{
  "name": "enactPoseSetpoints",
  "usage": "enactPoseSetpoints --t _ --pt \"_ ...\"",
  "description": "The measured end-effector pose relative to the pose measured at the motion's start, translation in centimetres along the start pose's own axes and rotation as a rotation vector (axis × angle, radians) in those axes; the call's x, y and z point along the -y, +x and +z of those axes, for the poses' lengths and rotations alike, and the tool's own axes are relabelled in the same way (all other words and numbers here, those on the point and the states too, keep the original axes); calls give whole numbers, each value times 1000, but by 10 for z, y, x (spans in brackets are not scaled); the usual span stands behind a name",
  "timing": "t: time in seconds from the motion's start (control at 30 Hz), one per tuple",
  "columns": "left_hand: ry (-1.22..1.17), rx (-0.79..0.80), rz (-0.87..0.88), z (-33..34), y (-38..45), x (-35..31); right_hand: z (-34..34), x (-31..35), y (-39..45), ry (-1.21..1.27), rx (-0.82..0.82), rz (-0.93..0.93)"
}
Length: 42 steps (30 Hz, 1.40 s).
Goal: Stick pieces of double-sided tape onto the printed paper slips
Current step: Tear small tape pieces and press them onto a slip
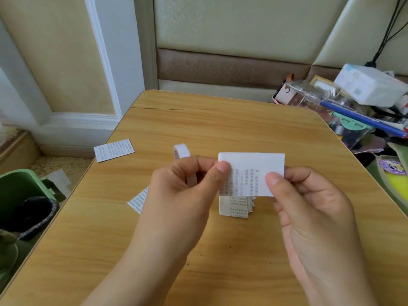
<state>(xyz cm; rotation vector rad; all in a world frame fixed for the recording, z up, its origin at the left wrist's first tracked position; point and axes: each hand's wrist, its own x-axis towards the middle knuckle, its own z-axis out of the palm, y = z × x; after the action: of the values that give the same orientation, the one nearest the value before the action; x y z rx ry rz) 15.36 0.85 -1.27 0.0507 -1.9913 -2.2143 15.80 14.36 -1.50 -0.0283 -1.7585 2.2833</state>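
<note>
Filling most of the frame: a light wood-grain table [220, 129] with rounded corners is standing before a padded cream wall.
Bin: a green waste bin [19, 186] with a dark liner is sitting on the floor, left of the table.
Clutter: a heap of clear plastic packaging and a white box [366, 85] is lying off the table's far right corner.
Left hand: the left hand [187, 188] is pinching the left edge of a white printed paper slip [254, 171] between thumb and curled forefinger.
Right hand: the right hand [309, 195] is pinching the same slip's lower right part, thumb on the front, fingers curled behind.
Held slip: it is hanging above the table's middle, print facing the camera.
Stack: a fanned stack of printed slips [236, 206] is lying on the table just below the held slip.
Tape: a white roll of double-sided tape [182, 152] is standing on edge behind the left hand, partly hidden.
Loose slips: one printed slip [113, 150] is overhanging the table's left edge; another slip [139, 200] is peeking out beside the left wrist.
</note>
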Motion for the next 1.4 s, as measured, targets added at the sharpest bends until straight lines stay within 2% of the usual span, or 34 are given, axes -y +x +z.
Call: enactPoseSetpoints --t 0.47,0.83,1.03,1.2,1.4 --pt "41 -24 62 0 -2 -3 2 -8 0 -121 -41 -60" --pt "50 -34 83 -1 -2 -2 2 -7 0 -75 -48 -85" --pt "20 33 63 -4 0 -3 0 -4 2 -135 2 -167" --pt "39 22 91 -5 1 -1 -1 -1 -1 -175 39 -242" --pt "46 8 115 -4 -1 0 2 0 -1 -95 -44 -189"
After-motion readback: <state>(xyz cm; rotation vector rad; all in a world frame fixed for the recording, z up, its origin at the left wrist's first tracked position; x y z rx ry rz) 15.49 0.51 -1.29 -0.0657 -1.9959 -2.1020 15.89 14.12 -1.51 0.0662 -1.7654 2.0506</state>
